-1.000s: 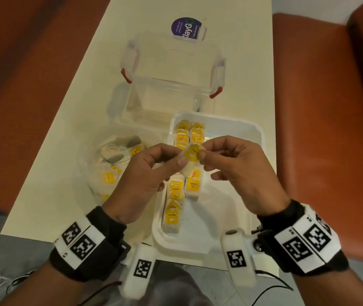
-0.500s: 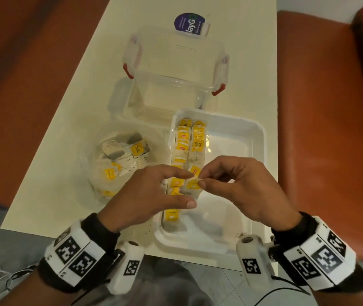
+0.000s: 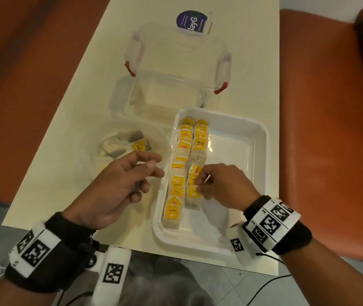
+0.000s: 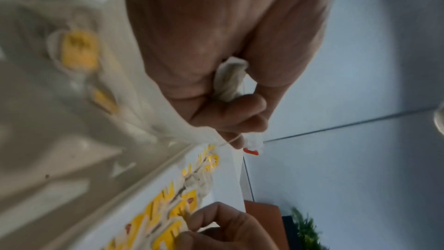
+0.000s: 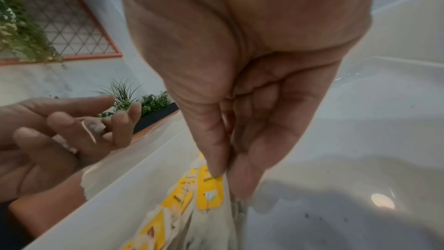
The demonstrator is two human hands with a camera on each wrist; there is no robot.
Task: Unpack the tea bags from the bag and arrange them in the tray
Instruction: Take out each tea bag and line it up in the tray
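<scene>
Now tea bag (image 3: pixel 193 193) in right-hand (image 3: pixel 222 186) grip.

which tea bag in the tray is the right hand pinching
The tea bag at the near end of the right row; the right hand pinches its yellow tag. The other bags in the tray lie untouched.

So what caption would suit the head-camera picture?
Right hand sets a tea bag into the white tray; left hand hovers by the plastic bag.
</scene>
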